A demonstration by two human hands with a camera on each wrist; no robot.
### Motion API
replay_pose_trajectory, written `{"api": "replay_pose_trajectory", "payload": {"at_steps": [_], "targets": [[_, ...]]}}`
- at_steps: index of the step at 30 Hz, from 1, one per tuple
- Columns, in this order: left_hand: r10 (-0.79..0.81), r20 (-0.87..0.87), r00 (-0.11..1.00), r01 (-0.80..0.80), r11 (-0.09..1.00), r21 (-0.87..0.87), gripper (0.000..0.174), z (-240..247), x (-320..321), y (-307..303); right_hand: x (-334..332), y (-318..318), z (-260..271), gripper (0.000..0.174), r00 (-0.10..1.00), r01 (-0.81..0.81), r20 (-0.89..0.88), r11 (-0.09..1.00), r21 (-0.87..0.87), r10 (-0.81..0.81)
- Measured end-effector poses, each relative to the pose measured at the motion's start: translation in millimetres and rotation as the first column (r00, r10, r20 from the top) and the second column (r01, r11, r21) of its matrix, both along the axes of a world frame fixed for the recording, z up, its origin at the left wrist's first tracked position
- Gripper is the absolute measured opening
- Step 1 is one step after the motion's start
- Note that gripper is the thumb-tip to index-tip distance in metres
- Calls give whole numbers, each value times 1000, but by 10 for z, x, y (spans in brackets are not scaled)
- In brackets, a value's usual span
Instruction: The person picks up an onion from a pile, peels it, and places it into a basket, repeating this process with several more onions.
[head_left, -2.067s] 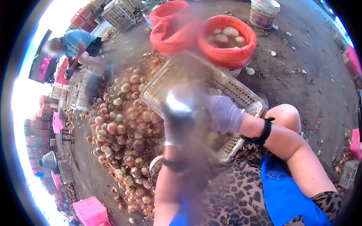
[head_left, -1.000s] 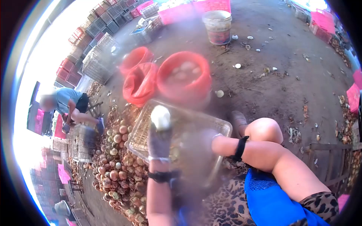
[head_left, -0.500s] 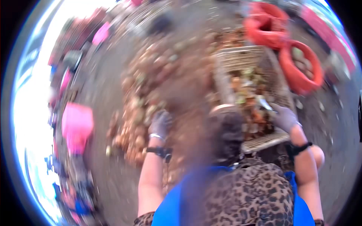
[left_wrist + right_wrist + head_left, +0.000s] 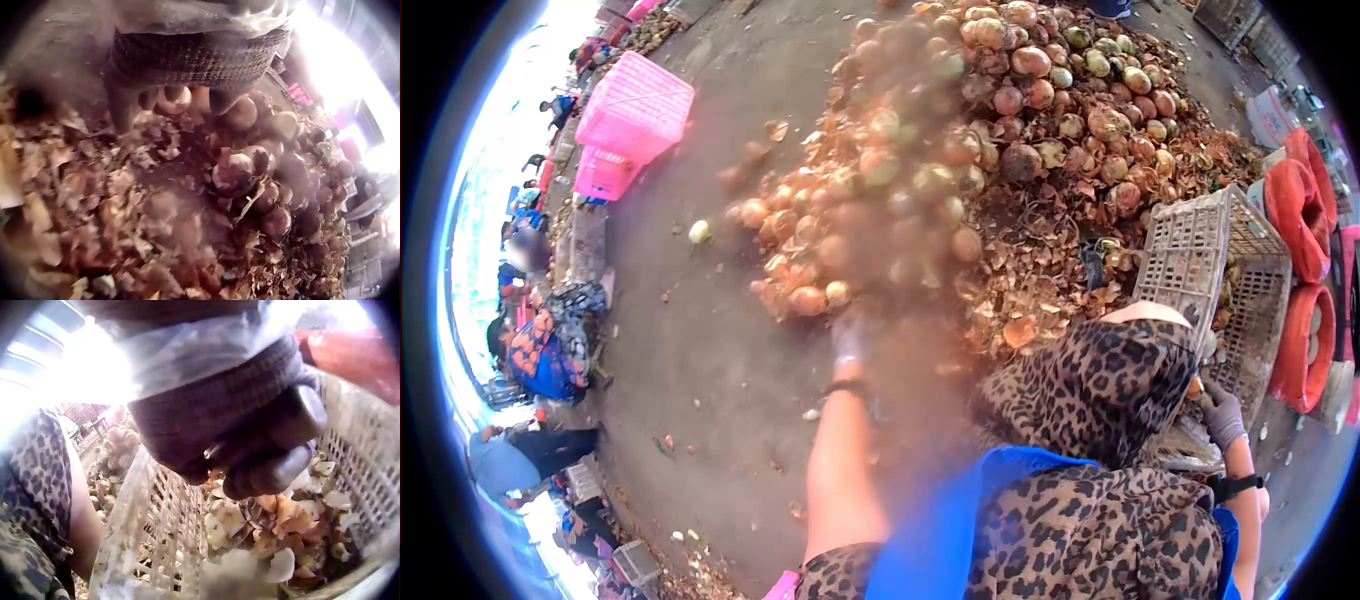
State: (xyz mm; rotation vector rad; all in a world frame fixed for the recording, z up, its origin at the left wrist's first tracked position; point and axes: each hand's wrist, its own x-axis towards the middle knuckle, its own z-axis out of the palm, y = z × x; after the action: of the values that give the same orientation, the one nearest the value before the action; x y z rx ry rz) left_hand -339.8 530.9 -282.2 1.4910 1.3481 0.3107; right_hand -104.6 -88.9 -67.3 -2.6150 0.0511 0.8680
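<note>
My gloved left hand [image 4: 847, 340] reaches to the near edge of a heap of onions [image 4: 1040, 95]. In the left wrist view its fingers [image 4: 222, 100] point down, thumb apart, with an onion [image 4: 174, 101] right at the fingertips. At the right, my gloved right hand [image 4: 1225, 420] is over a plastic crate [image 4: 1185, 255]. Its fingers [image 4: 250, 481] are curled around a small knife, mostly hidden in the fist; only a shiny bit shows. Below that hand, peeled onion skins [image 4: 290, 515] fill the crate's bottom.
Dry onion skins [image 4: 1040, 295] litter the ground between heap and crate. Red-lined buckets [image 4: 1300, 345] stand beyond the crate. Pink crates [image 4: 635, 115] are at the upper left, and people sit along the left side. My leopard-print knee [image 4: 1100, 385] is beside the crate.
The view has swung left toward the onion heap. My left hand, earlier holding a pale peeled onion over the crate, has moved left to the heap. My right hand stays at the crate.
</note>
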Motion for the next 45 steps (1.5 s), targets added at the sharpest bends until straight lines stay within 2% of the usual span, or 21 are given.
{"api": "replay_pose_trajectory", "payload": {"at_steps": [1,3,4,8,11,13,19,20,21,24,27,29,31,33,34,35,38,40,42,43,45], "targets": [[102,138,985,-83,988,-133,44,-325,155,221,-9,-146,-145,35,999,33,-1,999,34,-33],[-90,-18,996,91,989,113,46,437,912,243,8,179,78,35,978,140,-131,980,-145,-159],[-163,-109,981,186,949,255,48,682,1249,325,-35,-6,-86,35,999,40,-20,994,-105,-42],[-309,-126,943,327,785,526,63,103,2059,1154,-139,164,38,35,978,153,-118,975,-163,-173],[-299,-273,914,402,749,527,75,233,2683,1357,-205,440,169,38,913,346,-192,932,-106,-360],[-306,-518,798,544,736,403,77,545,2981,1168,-354,-20,-131,37,960,228,-144,969,-99,-241],[-293,-592,751,573,734,364,74,489,3139,784,-245,488,79,36,925,265,-223,942,-208,-309],[-378,-439,815,564,690,453,76,156,2966,812,-201,604,125,36,934,216,-224,941,-262,-277],[-428,-111,897,429,780,456,78,-307,2851,793,-182,659,146,36,943,168,-226,935,-312,-245],[-562,-352,748,661,589,464,71,-345,2730,92,-191,598,100,36,969,138,-171,963,-233,-181],[-674,-316,668,744,619,253,58,15,2706,-695,-200,631,157,35,939,248,-196,952,-180,-282],[-713,-75,697,711,674,202,56,53,2574,-1234,-300,463,109,35,933,293,-181,949,-116,-310],[-541,471,696,641,764,-70,57,117,2429,-1654,-355,506,117,34,948,289,-134,957,-10,-288],[-312,709,632,644,720,-257,58,182,2331,-1742,-369,606,259,35,949,251,-160,958,-141,-272],[-361,681,637,652,723,-226,57,226,2313,-1714,-407,519,234,35,961,211,-148,966,-147,-233],[-410,651,638,661,726,-191,56,268,2336,-1663,-428,435,201,34,973,171,-131,974,-150,-191],[-684,226,694,511,688,515,54,170,2464,-985,-515,224,92,34,962,217,-143,969,-115,-232],[-513,-74,855,383,528,758,58,73,2502,5,-471,369,112,30,908,356,-167,917,-183,-385],[-179,-359,916,400,371,838,65,-29,2476,1080,-447,303,50,26,968,188,-129,962,-196,-216],[-210,-376,902,431,453,781,72,-98,2434,1507,-442,259,-18,24,986,97,-112,975,-198,-120],[-354,-177,918,387,896,216,73,271,2383,1782,-527,58,-268,33,977,141,-139,979,-147,-162]]}}
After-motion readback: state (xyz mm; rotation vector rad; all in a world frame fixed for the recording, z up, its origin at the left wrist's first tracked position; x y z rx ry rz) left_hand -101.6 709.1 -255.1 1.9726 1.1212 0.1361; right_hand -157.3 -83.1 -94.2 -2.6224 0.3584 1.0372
